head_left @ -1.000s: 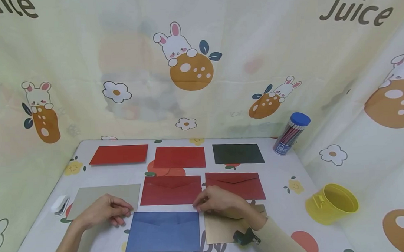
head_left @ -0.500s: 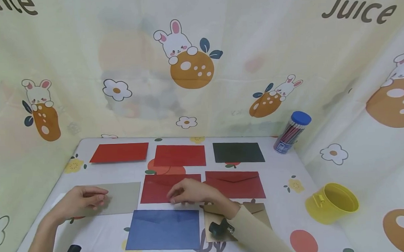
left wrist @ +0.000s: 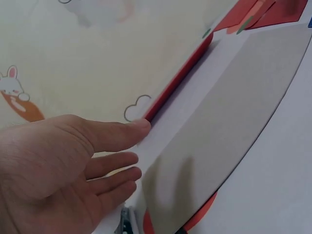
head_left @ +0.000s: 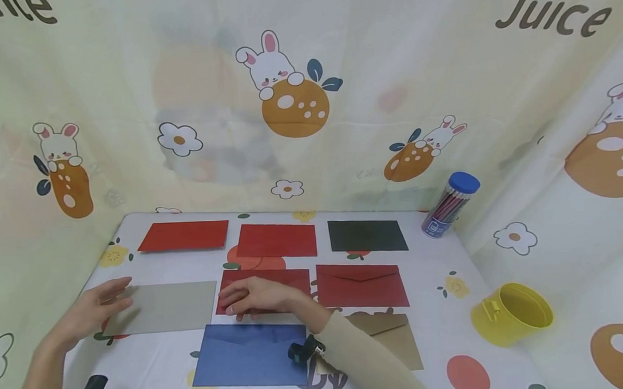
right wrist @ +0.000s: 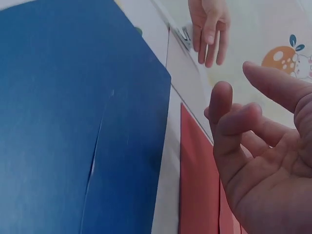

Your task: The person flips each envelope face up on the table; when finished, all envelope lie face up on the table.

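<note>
Flat on the table's patterned white cloth, the grey rectangular paper envelope sits at the left of the middle row, plain side up, matt and uncreased, its left edge just at the fingertips of the left hand; that hand lies palm down with its fingers straight and close together, holding nothing, and the left wrist view shows the fingers beside the envelope's edge, though whether they actually touch the paper cannot be told. Just beside the grey one, the dark red paper envelope with its pointed flap facing up lies under the right hand, which hangs over it with fingers loosely spread and relaxed, gripping nothing; the right wrist view suggests the fingers are a little above the paper rather than pressing it. The envelopes lie apart from one another in rough rows, probably so each can be reached singly: a royal blue paper envelope nearest the person, a tan kraft envelope partly hidden by the beige sleeve, a second dark red flap-up envelope, and in the far row two red envelopes and a black one. Well off to the right stand a clear tube of pencils with a blue cap and a yellow tin.
</note>
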`<state>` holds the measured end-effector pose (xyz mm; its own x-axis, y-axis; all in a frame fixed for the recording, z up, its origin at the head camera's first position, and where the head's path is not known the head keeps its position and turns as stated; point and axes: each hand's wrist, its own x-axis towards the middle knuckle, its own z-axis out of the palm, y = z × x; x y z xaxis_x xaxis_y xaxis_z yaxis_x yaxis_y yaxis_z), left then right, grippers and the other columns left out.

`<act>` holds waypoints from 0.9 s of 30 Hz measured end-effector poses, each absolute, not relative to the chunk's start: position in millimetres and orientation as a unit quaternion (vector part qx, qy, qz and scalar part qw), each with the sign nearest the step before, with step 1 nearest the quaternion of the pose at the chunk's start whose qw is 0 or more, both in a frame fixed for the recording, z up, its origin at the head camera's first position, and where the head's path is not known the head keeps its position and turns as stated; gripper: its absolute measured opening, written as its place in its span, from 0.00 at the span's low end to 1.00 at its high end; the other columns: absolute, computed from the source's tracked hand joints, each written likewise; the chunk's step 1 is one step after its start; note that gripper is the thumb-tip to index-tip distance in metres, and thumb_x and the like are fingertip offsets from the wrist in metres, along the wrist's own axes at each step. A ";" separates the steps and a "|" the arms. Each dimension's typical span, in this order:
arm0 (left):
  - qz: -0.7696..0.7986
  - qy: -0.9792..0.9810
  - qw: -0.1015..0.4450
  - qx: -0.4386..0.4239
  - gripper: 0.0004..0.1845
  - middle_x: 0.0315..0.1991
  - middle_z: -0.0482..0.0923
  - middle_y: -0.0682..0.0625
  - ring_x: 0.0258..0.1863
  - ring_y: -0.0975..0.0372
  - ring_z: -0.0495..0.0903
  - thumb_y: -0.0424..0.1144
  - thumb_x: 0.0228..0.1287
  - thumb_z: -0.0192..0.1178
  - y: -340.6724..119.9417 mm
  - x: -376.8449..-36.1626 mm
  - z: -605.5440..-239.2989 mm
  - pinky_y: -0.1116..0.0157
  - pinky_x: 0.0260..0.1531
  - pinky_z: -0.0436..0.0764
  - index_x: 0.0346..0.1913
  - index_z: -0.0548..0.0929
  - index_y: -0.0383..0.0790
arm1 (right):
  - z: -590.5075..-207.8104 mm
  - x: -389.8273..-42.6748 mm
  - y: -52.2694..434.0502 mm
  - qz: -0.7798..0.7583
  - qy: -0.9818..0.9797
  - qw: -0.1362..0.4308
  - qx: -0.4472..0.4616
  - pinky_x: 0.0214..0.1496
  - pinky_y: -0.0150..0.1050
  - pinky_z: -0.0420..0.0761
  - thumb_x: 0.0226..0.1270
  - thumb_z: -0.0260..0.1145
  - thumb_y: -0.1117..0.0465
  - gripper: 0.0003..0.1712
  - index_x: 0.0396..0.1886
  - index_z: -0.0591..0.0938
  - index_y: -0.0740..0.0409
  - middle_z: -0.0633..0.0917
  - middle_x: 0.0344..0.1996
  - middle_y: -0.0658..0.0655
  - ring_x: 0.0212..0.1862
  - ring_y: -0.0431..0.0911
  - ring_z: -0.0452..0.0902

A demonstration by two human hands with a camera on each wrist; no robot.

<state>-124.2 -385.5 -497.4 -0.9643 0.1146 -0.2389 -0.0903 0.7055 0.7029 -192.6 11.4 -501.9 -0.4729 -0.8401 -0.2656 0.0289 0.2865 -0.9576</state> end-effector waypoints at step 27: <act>0.373 0.914 0.161 -0.012 0.44 0.72 0.53 0.21 0.69 0.27 0.56 0.53 0.74 0.57 -383.5 -132.7 -489.3 0.33 0.56 0.72 0.76 0.52 0.25 | -510.2 -189.8 -12.5 -0.549 0.649 0.468 -0.243 0.32 0.33 0.81 0.70 0.67 0.60 0.38 0.77 0.63 0.57 0.78 0.65 0.53 0.43 0.45 0.86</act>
<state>-132.7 -383.5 -489.3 -0.9477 0.0975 -0.3039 -0.1429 0.7218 0.6772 -189.8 -12.5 -510.2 -0.4434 -0.8288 -0.3412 0.1987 0.2803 -0.9391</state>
